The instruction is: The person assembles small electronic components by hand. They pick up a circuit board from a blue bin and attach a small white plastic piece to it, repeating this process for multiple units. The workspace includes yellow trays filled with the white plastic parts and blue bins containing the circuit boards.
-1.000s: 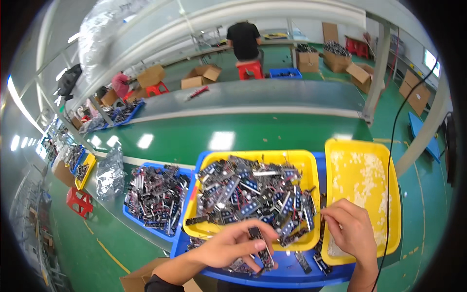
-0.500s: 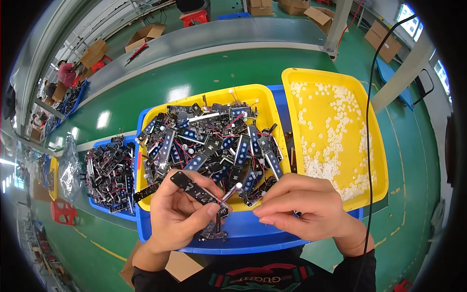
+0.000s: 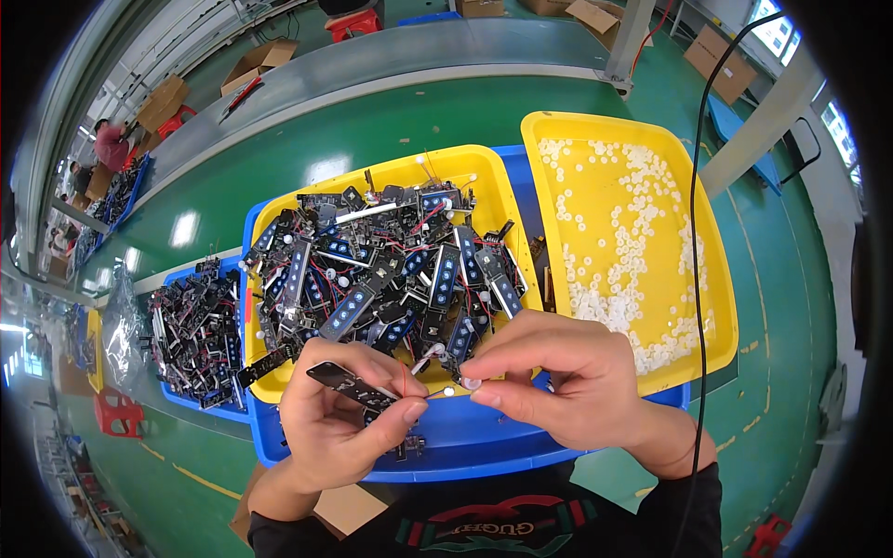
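Observation:
My left hand (image 3: 321, 432) grips a narrow black circuit board assembly (image 3: 349, 383), tilted, between thumb and fingers. Thin wires run from it toward a small white round tip (image 3: 449, 391) in the gap between my hands. My right hand (image 3: 581, 386) pinches a small translucent white ring (image 3: 472, 382) between thumb and forefinger, just right of that tip and apart from it. Behind both hands, a yellow tray (image 3: 498, 167) is heaped with similar black assemblies (image 3: 372, 270), some with blue-lit-looking faces and red wires.
A second yellow tray (image 3: 588, 246) at the right holds many loose white rings (image 3: 600, 307). Blue bins (image 3: 502, 456) lie beneath, and another blue bin (image 3: 177, 400) of assemblies stands at the left. A black cable (image 3: 696, 279) hangs across the right side. A grey conveyor (image 3: 419, 60) runs behind.
My right hand has turned and opened its pinch slightly, so the ring now shows between its fingertips. The board in my left hand has tilted. The whole view has shifted slightly.

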Tool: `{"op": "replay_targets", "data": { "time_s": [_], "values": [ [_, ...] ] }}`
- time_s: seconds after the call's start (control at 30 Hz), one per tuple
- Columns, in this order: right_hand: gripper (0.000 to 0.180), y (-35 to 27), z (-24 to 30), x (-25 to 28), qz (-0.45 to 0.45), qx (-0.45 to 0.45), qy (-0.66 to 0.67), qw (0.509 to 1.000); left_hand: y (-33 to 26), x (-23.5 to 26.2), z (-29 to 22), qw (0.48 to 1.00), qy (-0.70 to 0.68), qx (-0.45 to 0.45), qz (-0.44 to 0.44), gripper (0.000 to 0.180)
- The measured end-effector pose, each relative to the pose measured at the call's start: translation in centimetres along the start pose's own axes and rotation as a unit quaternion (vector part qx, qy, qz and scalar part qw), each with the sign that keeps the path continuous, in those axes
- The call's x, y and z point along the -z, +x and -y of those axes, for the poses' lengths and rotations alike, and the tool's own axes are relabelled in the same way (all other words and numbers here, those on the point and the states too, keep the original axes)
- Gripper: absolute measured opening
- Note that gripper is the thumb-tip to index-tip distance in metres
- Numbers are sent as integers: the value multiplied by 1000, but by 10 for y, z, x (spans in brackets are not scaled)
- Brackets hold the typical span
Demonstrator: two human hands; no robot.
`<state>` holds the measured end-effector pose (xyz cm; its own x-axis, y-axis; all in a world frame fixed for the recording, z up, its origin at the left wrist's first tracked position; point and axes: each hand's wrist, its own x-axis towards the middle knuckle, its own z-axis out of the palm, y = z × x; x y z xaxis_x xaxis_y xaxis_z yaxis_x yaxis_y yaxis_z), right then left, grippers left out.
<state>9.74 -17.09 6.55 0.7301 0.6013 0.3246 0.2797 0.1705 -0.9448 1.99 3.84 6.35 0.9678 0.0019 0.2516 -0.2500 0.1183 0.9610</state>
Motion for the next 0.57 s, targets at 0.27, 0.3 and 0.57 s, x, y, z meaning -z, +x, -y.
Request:
{"op": "replay_targets", "data": {
  "time_s": [0.27, 0.3, 0.57],
  "values": [
    [23, 0, -3, -4, 2, 74, -91, 993, 0, 2, 6, 983, 144, -114, 13, 39],
    [24, 1, -3, -4, 6, 79, -111, 991, 0, 2, 5, 977, 168, -128, 15, 39],
    [29, 3, -9, -8, -14, 205, -221, 954, -2, 2, 9, 951, 240, -192, 41, 36]
  ]
}}
